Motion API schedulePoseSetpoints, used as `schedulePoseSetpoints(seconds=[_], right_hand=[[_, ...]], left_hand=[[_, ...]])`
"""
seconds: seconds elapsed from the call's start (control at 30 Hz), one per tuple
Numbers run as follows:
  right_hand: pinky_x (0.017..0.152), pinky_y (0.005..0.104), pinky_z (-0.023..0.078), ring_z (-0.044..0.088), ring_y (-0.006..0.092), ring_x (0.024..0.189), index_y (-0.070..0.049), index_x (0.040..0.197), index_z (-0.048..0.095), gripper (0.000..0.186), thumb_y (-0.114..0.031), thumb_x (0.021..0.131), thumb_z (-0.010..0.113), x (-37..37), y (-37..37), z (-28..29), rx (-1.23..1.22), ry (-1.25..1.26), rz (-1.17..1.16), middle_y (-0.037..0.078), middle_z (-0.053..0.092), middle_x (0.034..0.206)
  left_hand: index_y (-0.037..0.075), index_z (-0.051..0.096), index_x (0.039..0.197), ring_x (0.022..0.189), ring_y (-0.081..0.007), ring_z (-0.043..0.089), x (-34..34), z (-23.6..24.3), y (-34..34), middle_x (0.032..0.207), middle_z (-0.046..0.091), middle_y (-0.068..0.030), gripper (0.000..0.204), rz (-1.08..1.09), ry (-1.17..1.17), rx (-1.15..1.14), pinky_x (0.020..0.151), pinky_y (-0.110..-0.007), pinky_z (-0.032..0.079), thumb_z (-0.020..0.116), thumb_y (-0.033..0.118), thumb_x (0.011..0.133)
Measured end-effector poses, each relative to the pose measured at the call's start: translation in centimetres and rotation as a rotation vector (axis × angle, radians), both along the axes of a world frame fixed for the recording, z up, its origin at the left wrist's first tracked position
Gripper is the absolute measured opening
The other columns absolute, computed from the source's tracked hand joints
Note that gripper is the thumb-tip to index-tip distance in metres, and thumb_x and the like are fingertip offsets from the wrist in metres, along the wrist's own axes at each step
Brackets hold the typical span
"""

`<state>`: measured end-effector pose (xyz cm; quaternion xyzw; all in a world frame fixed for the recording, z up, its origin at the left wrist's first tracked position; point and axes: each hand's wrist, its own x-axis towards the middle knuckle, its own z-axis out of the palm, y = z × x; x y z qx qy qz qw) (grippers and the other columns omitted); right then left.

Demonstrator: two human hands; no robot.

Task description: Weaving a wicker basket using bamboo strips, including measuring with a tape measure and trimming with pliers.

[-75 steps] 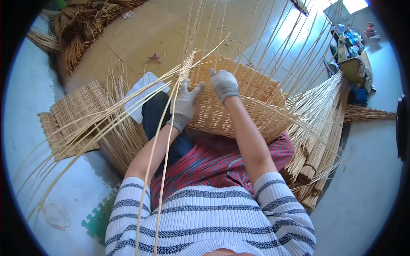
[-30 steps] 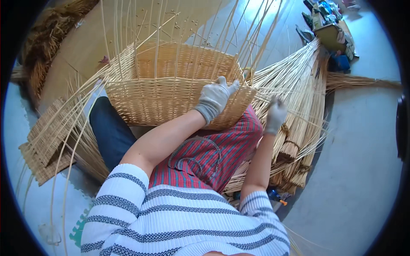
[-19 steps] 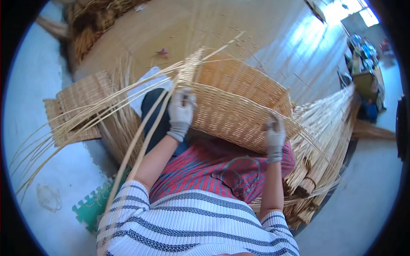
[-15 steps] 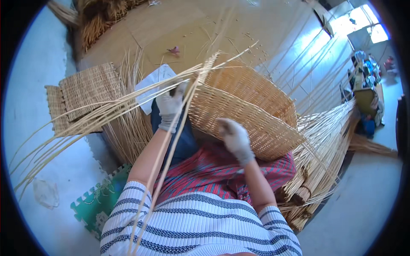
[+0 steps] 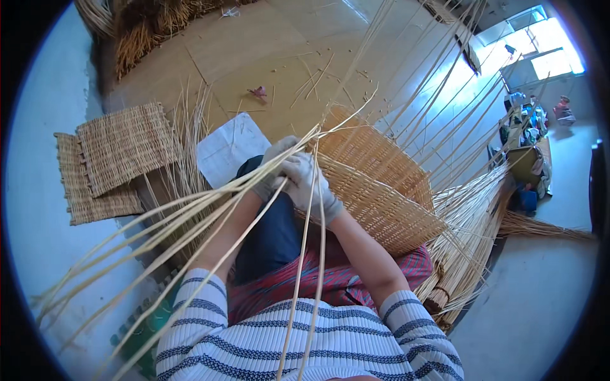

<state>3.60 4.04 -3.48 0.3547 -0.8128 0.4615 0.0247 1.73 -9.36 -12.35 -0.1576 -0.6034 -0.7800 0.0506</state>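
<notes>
A woven wicker basket point(image 5: 381, 202) rests tilted on my lap, over a red striped cloth point(image 5: 406, 267). Long pale wicker strands point(image 5: 184, 219) fan out from the basket's left end toward the lower left, and two more hang down across my shirt. In a light glove, my left hand point(image 5: 272, 166) is closed around the strands beside that end, partly covered by the other hand. My gloved right hand point(image 5: 310, 184) has its fingers bent on the strands at the same corner, touching the left one. Exactly which strand each holds is hidden.
Two woven mats point(image 5: 127, 146) lie at the left, near loose upright strands and a white sheet point(image 5: 232, 146). Bundles of cut wicker point(image 5: 467, 235) lie on the right. Strands rise toward the upper right. A cluttered table point(image 5: 526, 162) stands at far right; scraps dot the floor.
My right hand has moved from the basket's near side up and left to meet my left hand at the corner. The strand fan has swung downward.
</notes>
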Motion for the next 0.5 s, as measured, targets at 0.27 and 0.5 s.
schedulePoseSetpoints(seconds=[0.27, 0.5], right_hand=[[0.093, 0.0502, 0.049, 0.065, 0.0395, 0.096, -0.005, 0.088, 0.069, 0.020, -0.023, 0.085, 0.077, 2.6, -2.3, -0.6, -0.024, 0.044, -0.116, 0.017, 0.068, 0.089], [0.090, 0.0493, 0.051, 0.063, 0.0387, 0.090, -0.005, 0.081, 0.061, 0.025, -0.023, 0.086, 0.078, 3.1, 0.6, 0.4, 0.207, -0.009, -0.035, 0.015, 0.061, 0.081]], left_hand=[[0.005, 0.065, 0.125, 0.083, -0.0083, 0.062, -1.1, -1.3, -1.9, 0.095, 0.067, -0.0016, 0.035, -0.380, -0.384, 0.127, 0.075, -0.025, 0.055, 0.075, 0.012, 0.093], [0.024, 0.047, 0.162, 0.090, -0.0118, 0.061, -6.2, 1.7, -3.9, 0.105, 0.064, 0.0007, 0.085, -0.652, -0.300, -0.240, 0.082, -0.030, 0.056, 0.082, 0.007, 0.086]])
